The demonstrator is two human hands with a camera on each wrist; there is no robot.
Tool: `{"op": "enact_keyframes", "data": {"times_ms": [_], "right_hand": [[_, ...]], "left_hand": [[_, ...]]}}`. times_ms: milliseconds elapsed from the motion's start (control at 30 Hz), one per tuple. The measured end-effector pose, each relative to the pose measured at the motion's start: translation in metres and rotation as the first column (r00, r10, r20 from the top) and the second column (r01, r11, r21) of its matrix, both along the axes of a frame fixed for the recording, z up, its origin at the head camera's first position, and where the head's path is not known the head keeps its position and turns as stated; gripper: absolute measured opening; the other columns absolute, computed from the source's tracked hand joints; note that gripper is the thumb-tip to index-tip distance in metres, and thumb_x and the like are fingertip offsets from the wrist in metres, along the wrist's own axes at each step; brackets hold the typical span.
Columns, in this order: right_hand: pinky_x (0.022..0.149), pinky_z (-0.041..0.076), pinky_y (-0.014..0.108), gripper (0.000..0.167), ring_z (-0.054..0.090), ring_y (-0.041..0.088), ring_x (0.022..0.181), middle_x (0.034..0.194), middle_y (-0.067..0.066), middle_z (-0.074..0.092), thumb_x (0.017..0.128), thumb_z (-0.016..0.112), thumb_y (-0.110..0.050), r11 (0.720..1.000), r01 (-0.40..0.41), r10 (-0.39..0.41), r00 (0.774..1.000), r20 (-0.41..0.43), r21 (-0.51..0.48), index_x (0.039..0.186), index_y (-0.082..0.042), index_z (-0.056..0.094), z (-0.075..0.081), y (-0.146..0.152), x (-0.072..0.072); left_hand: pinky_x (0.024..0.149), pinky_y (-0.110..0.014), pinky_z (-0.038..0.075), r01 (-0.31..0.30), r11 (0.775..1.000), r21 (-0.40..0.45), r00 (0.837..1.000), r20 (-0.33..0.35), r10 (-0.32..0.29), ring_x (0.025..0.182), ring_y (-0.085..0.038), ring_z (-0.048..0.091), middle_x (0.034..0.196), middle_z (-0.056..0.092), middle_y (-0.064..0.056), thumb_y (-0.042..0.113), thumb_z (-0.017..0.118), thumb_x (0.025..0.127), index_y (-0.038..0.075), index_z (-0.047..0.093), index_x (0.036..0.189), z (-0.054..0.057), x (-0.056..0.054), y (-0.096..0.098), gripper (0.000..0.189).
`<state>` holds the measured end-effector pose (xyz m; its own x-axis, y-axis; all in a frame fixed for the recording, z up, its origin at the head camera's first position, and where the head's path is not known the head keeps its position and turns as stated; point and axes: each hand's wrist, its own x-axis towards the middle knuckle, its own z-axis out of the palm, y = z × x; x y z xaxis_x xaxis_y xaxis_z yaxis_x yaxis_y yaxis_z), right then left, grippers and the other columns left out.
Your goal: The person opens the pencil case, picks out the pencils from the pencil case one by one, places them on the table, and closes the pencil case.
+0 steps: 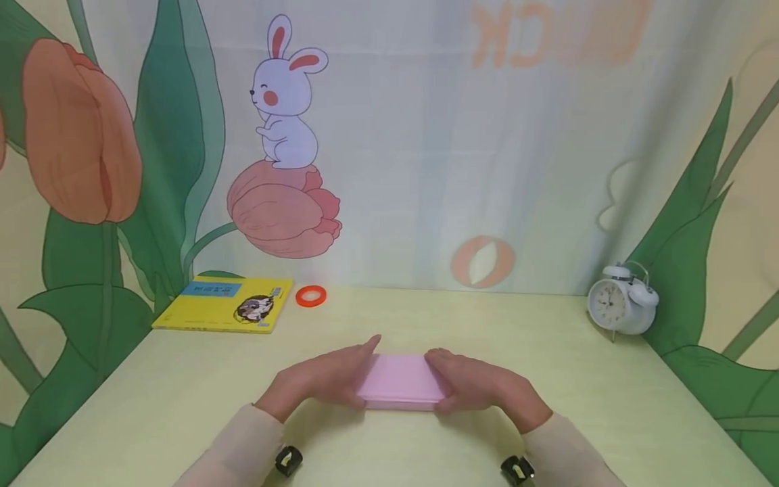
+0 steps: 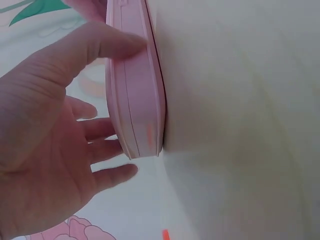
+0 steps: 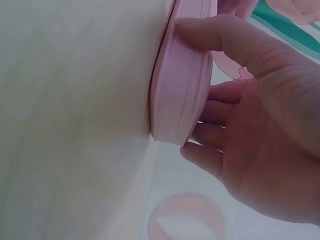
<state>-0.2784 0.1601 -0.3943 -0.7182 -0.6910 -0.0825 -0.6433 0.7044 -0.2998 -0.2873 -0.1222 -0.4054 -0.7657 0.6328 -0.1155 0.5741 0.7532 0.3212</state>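
My left hand [image 1: 337, 375] and right hand [image 1: 475, 382] hold the pink box [image 1: 404, 380] from opposite ends, both part closed, each thumb on its near side and the fingers reaching round towards the far side; the left's look looser. The box lies flat on the desk [image 1: 201, 406], about midway between the left and right edges and well short of the far edge. I judge it best to press evenly from both ends, thumbs level, and lightly over the seam [image 2: 129, 105], since uneven force could skew it. That seam makes me take it for a lidded container; it is closed, so I cannot tell what is in it. Beyond, a yellow book [image 1: 207, 312] lies by the far left corner, a red ring [image 1: 311, 303] near it by the far edge, and a clock [image 1: 613, 304] stands at the far right corner.
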Motion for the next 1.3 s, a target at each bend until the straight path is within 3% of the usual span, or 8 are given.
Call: {"op": "enact_keyframes", "data": {"times_ms": [133,267,400,600,800,967,1300], "right_hand": [[0.083,0.047,0.031,0.056,0.051,0.012,0.087,0.104,-0.002,0.051,0.078,0.081,-0.019,1.000,-0.017,0.017,1.000,0.006,-0.008,0.122,-0.005,0.048,-0.001,-0.001,0.001],[0.082,0.047,0.031,0.054,0.051,0.013,0.086,0.100,-0.003,0.050,0.078,0.081,-0.021,1.000,-0.006,0.006,1.000,-0.005,0.024,0.119,-0.006,0.050,-0.001,-0.005,0.002],[0.085,0.048,0.032,0.054,0.051,0.013,0.088,0.100,-0.003,0.051,0.079,0.081,-0.022,0.999,0.009,-0.008,1.000,-0.014,0.053,0.120,-0.006,0.050,0.000,-0.009,0.002],[0.088,0.048,0.033,0.053,0.051,0.013,0.090,0.102,-0.003,0.052,0.080,0.081,-0.023,0.998,0.014,-0.014,1.000,0.012,0.057,0.120,-0.007,0.050,-0.003,-0.014,0.004],[0.089,0.048,0.035,0.059,0.052,0.014,0.092,0.106,-0.002,0.053,0.079,0.081,-0.023,0.998,0.039,-0.040,0.999,0.018,0.056,0.126,-0.005,0.050,-0.005,-0.012,0.005],[0.088,0.048,0.036,0.058,0.052,0.014,0.092,0.106,-0.002,0.053,0.079,0.080,-0.021,0.997,0.052,-0.052,0.999,0.012,0.055,0.125,-0.005,0.049,-0.002,-0.010,0.004],[0.091,0.048,0.036,0.060,0.052,0.015,0.094,0.109,-0.001,0.053,0.082,0.081,-0.023,0.995,0.062,-0.064,0.998,0.013,0.078,0.128,-0.004,0.049,0.005,-0.009,0.001]], "left_hand": [[0.114,-0.037,0.034,-0.010,1.000,0.007,1.000,0.029,0.010,0.131,-0.018,0.047,0.151,0.045,-0.013,0.037,0.083,0.081,0.002,0.011,0.159,-0.001,0.002,0.000,0.112],[0.108,-0.037,0.040,-0.018,1.000,-0.002,1.000,0.012,0.018,0.113,-0.014,0.053,0.140,0.054,-0.011,0.038,0.083,0.080,0.003,0.012,0.160,-0.001,0.003,0.002,0.112],[0.107,-0.037,0.041,-0.019,1.000,-0.012,1.000,-0.008,0.019,0.112,-0.014,0.054,0.140,0.054,-0.011,0.037,0.084,0.080,0.004,0.013,0.160,-0.002,0.004,0.002,0.112],[0.101,-0.034,0.045,-0.020,0.999,-0.028,1.000,-0.003,0.020,0.101,-0.013,0.054,0.124,0.061,-0.007,0.035,0.084,0.079,0.005,0.015,0.160,-0.003,0.007,-0.002,0.110],[0.103,-0.034,0.043,0.009,1.000,-0.004,1.000,0.021,-0.009,0.106,-0.012,0.052,0.133,0.056,-0.006,0.030,0.082,0.080,0.009,0.015,0.161,-0.003,0.007,-0.001,0.106],[0.100,-0.034,0.045,0.018,1.000,0.006,1.000,0.018,-0.018,0.103,-0.013,0.053,0.129,0.057,-0.006,0.031,0.083,0.079,0.012,0.013,0.161,0.000,0.001,0.001,0.110],[0.105,-0.034,0.042,0.047,0.998,0.051,0.999,0.004,-0.048,0.108,-0.014,0.051,0.137,0.053,-0.008,0.025,0.083,0.080,0.009,0.013,0.161,0.003,-0.002,0.002,0.108]]}}
